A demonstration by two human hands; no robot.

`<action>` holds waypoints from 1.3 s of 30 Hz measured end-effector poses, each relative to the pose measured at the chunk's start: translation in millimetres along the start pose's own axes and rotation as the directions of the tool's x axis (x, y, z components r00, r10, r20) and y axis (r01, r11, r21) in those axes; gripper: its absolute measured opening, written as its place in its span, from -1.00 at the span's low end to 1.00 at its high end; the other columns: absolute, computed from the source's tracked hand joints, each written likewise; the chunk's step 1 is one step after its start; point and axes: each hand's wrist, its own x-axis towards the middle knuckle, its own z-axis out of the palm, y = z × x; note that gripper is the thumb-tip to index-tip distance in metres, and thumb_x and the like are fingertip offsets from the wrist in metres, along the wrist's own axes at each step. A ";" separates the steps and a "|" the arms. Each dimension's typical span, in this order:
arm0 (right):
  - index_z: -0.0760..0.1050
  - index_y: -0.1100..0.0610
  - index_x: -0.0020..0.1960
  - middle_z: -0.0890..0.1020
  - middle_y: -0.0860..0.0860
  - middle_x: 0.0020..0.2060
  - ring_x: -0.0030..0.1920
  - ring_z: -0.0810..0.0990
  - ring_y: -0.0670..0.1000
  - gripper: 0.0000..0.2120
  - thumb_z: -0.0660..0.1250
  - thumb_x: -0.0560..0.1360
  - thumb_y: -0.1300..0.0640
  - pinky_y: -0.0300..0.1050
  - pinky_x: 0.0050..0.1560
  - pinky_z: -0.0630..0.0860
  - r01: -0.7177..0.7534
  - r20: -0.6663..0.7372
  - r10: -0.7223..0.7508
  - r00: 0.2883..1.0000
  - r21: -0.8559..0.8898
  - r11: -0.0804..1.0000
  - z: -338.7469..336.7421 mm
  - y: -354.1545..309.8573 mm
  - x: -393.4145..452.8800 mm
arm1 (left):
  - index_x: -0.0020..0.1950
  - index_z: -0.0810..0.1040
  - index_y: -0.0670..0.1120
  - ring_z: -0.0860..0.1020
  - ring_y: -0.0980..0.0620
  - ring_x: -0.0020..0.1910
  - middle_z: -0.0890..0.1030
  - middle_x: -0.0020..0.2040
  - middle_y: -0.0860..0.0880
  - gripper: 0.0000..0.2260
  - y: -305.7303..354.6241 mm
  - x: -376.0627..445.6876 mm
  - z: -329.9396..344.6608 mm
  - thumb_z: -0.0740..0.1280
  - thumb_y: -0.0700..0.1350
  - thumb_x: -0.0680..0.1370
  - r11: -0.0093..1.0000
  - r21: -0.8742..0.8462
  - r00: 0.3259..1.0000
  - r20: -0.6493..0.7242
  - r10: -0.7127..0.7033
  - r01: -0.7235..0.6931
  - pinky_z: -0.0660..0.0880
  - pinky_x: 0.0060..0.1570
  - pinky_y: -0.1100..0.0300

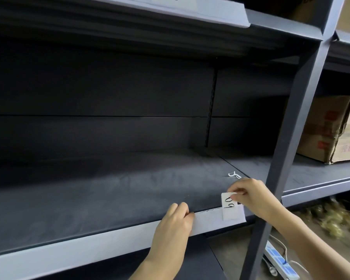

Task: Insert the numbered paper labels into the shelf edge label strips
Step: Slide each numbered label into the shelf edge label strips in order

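Grey steel shelving point(303, 110) fills the view, and along the front edge of the lower shelf runs the pale label strip point(109, 236), ending at the dark upright post. Cardboard boxes point(331, 130) sit on the neighbouring bay, well apart from the work. The left hand point(175, 223) grips the strip's top lip, fingers curled over it, seemingly prying the clear cover open. The right hand point(249, 193) pinches the top of a paper label point(229, 207) marked "09", whose lower half already sits down inside the strip at its right end, the upper half standing above the lip and tilted slightly. To finish cleanly, I'd say keep the lip pulled forward, straighten the paper so its bottom edge runs level, then press it down evenly rather than from one corner, or it may crease. A small white scrap point(233, 175) lies on the shelf just behind.
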 end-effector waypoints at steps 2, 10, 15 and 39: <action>0.64 0.18 -0.08 0.49 -0.18 -0.29 -0.30 0.50 -0.16 -0.84 0.30 0.46 0.32 -0.49 -0.24 0.40 0.095 0.059 -0.098 0.994 0.044 0.994 3.5 -11.5 2.9 | -0.47 0.46 0.01 0.21 0.09 -0.31 0.44 -0.38 0.12 -0.55 3.6 0.4 -2.4 0.55 -0.27 -0.22 0.999 0.047 1.000 0.008 -0.016 0.016 0.21 -0.60 0.38; 0.52 0.16 0.17 0.53 -0.21 -0.28 -0.27 0.54 -0.21 -0.67 0.32 0.43 0.34 -0.43 -0.11 0.46 0.115 0.198 -0.135 0.971 0.109 0.987 20.8 -37.6 11.6 | -0.52 0.43 0.00 0.23 0.05 -0.30 0.45 -0.42 0.13 -0.54 4.8 3.9 -7.5 0.61 -0.16 -0.25 0.994 0.104 0.999 -0.024 -0.037 0.040 0.22 -0.69 0.35; 0.61 0.24 0.01 0.57 -0.13 -0.32 -0.34 0.53 -0.27 -0.82 0.32 0.43 0.31 -0.45 -0.20 0.42 0.038 0.194 -0.040 0.980 0.015 0.999 7.7 -16.7 9.0 | -0.52 0.41 0.00 0.22 0.06 -0.30 0.42 -0.40 0.12 -0.54 3.1 4.4 -3.4 0.58 -0.23 -0.23 0.993 0.102 0.998 -0.024 -0.054 0.056 0.04 -0.66 0.32; 0.63 0.25 -0.05 0.45 -0.21 -0.35 -0.34 0.44 -0.24 -0.78 0.22 0.45 0.35 -0.49 -0.27 0.34 0.217 0.270 -0.173 0.947 -0.142 0.966 11.9 -28.6 8.8 | -0.52 0.45 0.01 0.21 0.09 -0.31 0.43 -0.42 0.13 -0.55 6.1 4.3 -2.8 0.59 -0.17 -0.25 0.991 0.098 0.995 -0.046 -0.086 0.090 -0.01 -0.61 0.35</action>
